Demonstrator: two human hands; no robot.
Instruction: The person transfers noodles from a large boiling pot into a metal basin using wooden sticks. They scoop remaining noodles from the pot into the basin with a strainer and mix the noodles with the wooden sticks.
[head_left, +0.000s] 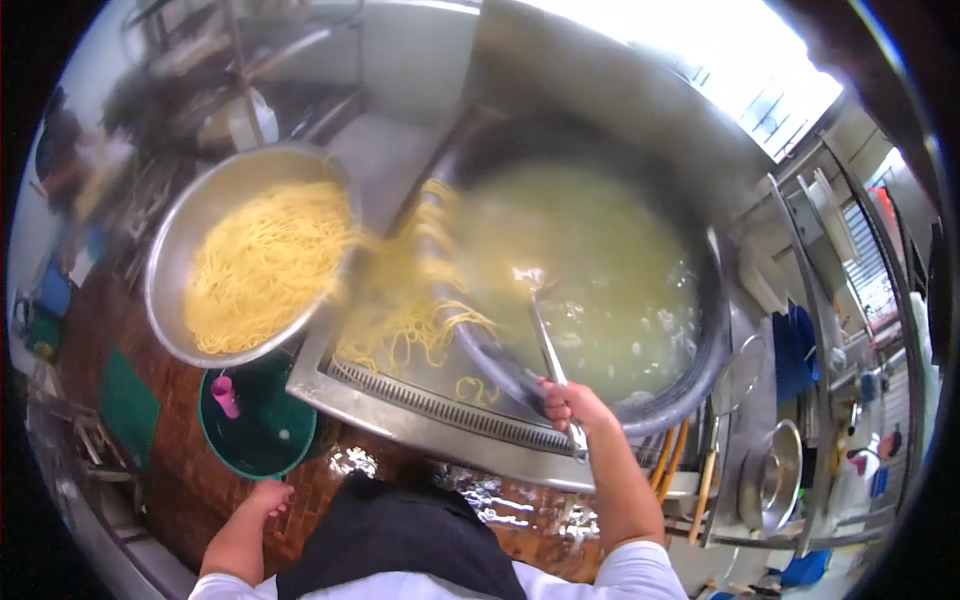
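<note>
My right hand (568,403) is wrapped round the shaft of a long-handled metal utensil (547,345). Its far end dips into the cloudy, steaming water (610,260) of a large round pot (712,300), so the head's shape cannot be made out. Yellow noodles (400,330) hang over the pot's left rim and lie on the steel counter. More noodles (265,265) fill much of a wide metal bowl (165,310) to the left. Low at my left side, my left hand (268,497) has its fingers curled with nothing visible in them, close to a green tub (258,465).
A pink cup (224,396) is inside the green tub. A slotted drain grate (440,405) runs along the counter's front edge. At right are a wire-mesh strainer (741,375), wooden handles, metal bowls (780,475) and shelving. The tiled floor (175,400) shines wet in places.
</note>
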